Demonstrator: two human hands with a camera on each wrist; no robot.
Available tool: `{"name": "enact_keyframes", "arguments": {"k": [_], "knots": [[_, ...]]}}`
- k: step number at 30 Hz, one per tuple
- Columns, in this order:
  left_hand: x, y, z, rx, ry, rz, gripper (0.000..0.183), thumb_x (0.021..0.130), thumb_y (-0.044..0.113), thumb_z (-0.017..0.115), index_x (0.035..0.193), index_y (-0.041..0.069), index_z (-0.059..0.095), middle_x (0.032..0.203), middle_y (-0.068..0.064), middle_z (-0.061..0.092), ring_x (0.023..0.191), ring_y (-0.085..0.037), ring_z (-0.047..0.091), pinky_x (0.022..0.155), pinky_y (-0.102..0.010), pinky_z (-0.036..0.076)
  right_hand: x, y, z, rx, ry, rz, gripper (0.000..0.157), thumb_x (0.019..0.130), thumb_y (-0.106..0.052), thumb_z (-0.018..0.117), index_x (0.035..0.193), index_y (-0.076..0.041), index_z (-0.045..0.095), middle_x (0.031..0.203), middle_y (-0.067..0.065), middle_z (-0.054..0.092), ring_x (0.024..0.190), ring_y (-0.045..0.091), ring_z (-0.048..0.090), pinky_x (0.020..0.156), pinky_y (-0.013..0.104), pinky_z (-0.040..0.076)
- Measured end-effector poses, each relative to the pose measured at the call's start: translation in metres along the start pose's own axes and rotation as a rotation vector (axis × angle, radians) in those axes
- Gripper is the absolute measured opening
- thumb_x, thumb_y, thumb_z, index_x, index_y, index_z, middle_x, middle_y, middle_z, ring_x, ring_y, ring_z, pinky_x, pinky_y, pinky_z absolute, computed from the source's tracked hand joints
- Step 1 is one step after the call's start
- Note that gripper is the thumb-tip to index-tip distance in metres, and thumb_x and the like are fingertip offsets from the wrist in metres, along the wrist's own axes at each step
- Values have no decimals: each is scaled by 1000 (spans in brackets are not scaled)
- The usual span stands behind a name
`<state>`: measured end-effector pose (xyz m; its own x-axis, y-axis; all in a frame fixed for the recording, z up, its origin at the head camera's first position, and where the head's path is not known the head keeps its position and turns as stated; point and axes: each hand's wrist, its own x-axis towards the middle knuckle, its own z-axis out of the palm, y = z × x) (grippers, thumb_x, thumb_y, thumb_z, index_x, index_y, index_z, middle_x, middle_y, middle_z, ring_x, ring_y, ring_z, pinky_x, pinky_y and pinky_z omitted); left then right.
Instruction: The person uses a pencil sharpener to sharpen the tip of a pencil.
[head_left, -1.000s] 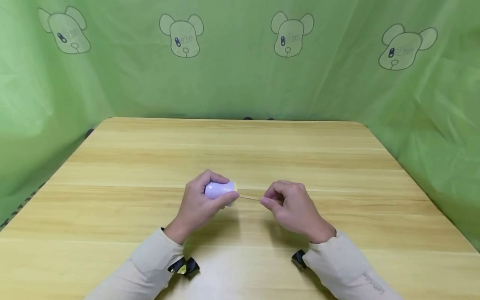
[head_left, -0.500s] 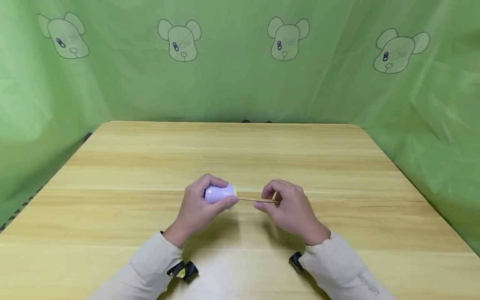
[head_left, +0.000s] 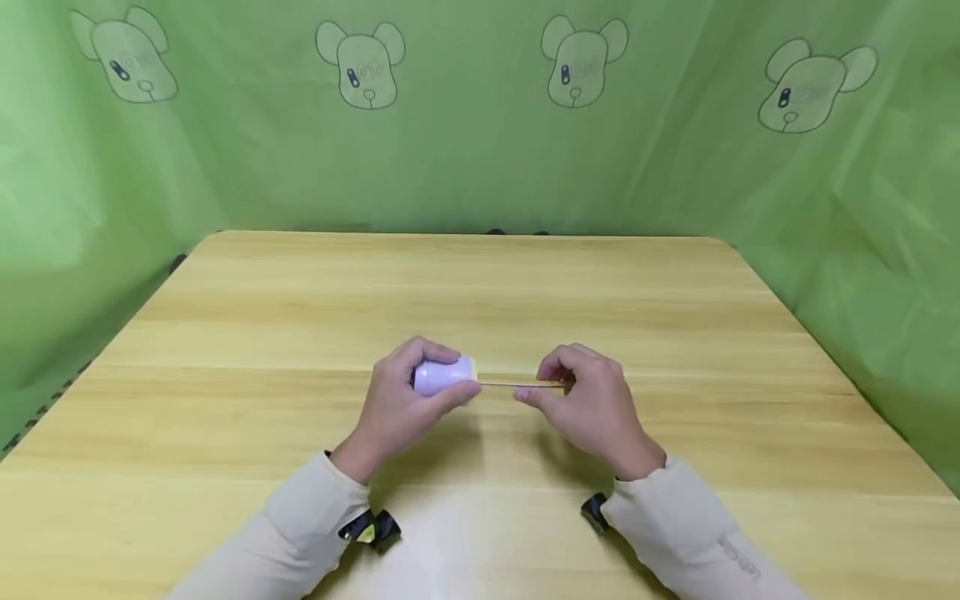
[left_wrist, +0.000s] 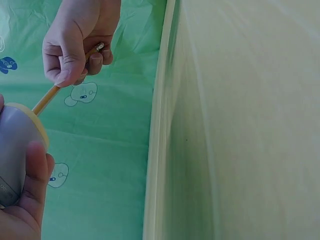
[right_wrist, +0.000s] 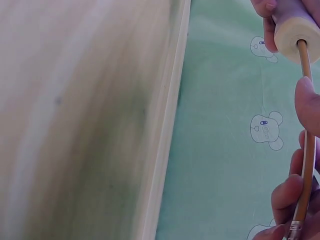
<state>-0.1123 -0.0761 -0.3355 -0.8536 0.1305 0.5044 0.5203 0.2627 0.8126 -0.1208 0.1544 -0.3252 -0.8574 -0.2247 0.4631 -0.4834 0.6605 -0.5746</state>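
Observation:
A small lavender pencil sharpener [head_left: 438, 376] with a pale yellow end lies sideways in my left hand [head_left: 401, 407], fingers and thumb curled round it. Into the hole at its yellow end goes the tip of an orange-brown pencil [right_wrist: 306, 65]. Just right of the sharpener, my right hand [head_left: 592, 400] holds the pencil between thumb and fingers. The right wrist view shows the thumb [right_wrist: 306, 102] on the shaft and a metal band [right_wrist: 295, 227] near the pencil's back end. Both hands are above the table, and the pencil's point is hidden inside the sharpener.
A light wood-grain table [head_left: 480, 292] lies under the hands. Green sheeting [head_left: 480, 167] printed with bear heads hangs round its back and sides. Black wrist devices, such as the one at the left sleeve [head_left: 371, 529], sit at both cuffs.
My right hand's fingers have loosened and shifted along the pencil, so more of its shaft shows. The left hand stays round the sharpener. The head view has tilted slightly.

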Motion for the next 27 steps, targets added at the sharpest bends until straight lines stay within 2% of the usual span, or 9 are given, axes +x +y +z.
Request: {"name": "enact_keyframes", "arguments": {"k": [9,12,14,18,22,27], "knots": [[2,1,1,-25,4,11,27,76,9,83,95,4,64,96,-12,67,70,-20,60,52,-30,53,1,2,0,23,133,-117,32,60,-14,93,70,-11,63,68,0,59,59,12,47,53,25,41],[0,2,1,-21,4,9,27,76,9,82,95,4,64,97,-12,67,70,-20,60,52,-30,53,0,3,1,25,164,-147,33,58,-14,94,69,-12,63,68,-3,59,63,14,52,62,27,44],[-1,1,1,-21,2,10,27,76,9,82,96,4,64,97,-12,67,71,-20,60,52,-30,53,-1,4,2,19,174,-163,33,57,-13,94,69,-12,63,68,-3,60,67,15,53,71,32,41],[0,0,2,-29,-3,15,27,77,10,82,96,5,63,96,-12,67,71,-21,60,52,-30,53,0,5,3,3,164,-172,33,57,-10,94,67,-12,63,67,-5,59,66,12,53,71,36,37],[0,2,1,-29,-4,9,29,76,9,83,96,4,63,94,-12,66,69,-21,59,51,-31,53,-1,5,3,5,111,-146,32,60,-9,93,66,-12,62,67,-7,56,61,9,51,58,27,43],[-2,2,0,-34,-5,-14,29,76,8,83,96,3,63,94,-13,65,69,-21,60,51,-31,53,-3,2,4,40,81,-115,33,60,-9,93,64,-12,60,65,-8,54,57,8,47,51,24,43]]}}
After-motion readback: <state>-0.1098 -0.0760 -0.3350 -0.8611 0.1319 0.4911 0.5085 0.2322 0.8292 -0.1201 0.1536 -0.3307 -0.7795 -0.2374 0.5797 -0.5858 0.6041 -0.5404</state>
